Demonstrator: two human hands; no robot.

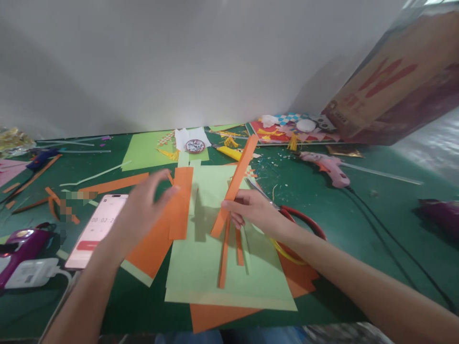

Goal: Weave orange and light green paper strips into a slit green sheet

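My right hand (251, 209) pinches a long orange paper strip (236, 179) that slants up towards the back of the table. My left hand (141, 210) is blurred; its fingertips touch a wider orange paper piece (181, 203) lying on a light green sheet (211, 267). Two thin orange strips (224, 258) lie on the green sheet below my right hand. Scissors with red and yellow handles (297, 222) lie partly under my right wrist. More orange paper (150, 251) sticks out from beneath the green sheet.
A phone showing a timer (96, 229) lies at the left, with a purple device and white charger (25, 253) nearer the edge. A pink glue gun (328, 167) with a black cord lies at the right. A cardboard box (398, 81) leans at the back right. Paper scraps cover the green mat (358, 229).
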